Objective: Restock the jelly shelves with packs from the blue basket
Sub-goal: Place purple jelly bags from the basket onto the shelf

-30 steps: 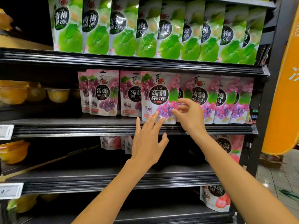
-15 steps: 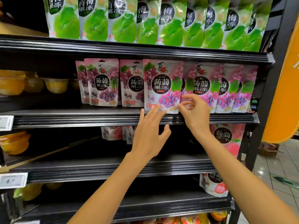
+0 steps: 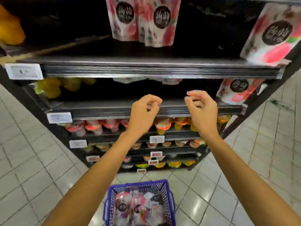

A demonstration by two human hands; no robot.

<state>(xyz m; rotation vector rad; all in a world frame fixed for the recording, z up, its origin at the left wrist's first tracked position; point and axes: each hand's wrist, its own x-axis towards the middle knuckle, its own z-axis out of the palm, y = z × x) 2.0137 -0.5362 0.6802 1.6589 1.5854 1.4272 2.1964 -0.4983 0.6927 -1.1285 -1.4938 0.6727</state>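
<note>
Hands are out in front of the rack, and both carry nothing. Our left hand (image 3: 143, 115) hovers before the lip of the middle shelf (image 3: 101, 110). The wrist is bent and the back of the hand faces us. Its fingers are loosely curled, thumb and forefinger tips near each other with nothing between them. Our right hand (image 3: 202, 110) mirrors it just alongside, apart from the left, fingers slack and curled, fingertips pointing inward at the gap between the two hands. Both forearms run up from the bottom corners of our view and converge towards the rack. Whether either hand touches the shelf lip, we cannot tell.

Down between our forearms, on the tiled floor (image 3: 32, 160), sits the blue basket (image 3: 138, 183). In it lie the jelly packs (image 3: 135, 207), pink and white, heaped flat, their print lost in blur.

Up top, two pink packs (image 3: 143, 22) stand side by side on the upper shelf (image 3: 146, 69), set back from its lip. A leaning pack (image 3: 273, 35) tilts at that shelf's right end, and a fourth pack (image 3: 239, 90) stands at the right end of the middle shelf. Below our hands, jelly cups (image 3: 97, 126) line the lower shelves. White price tags (image 3: 24, 71) sit on the shelf lips at the left.
</note>
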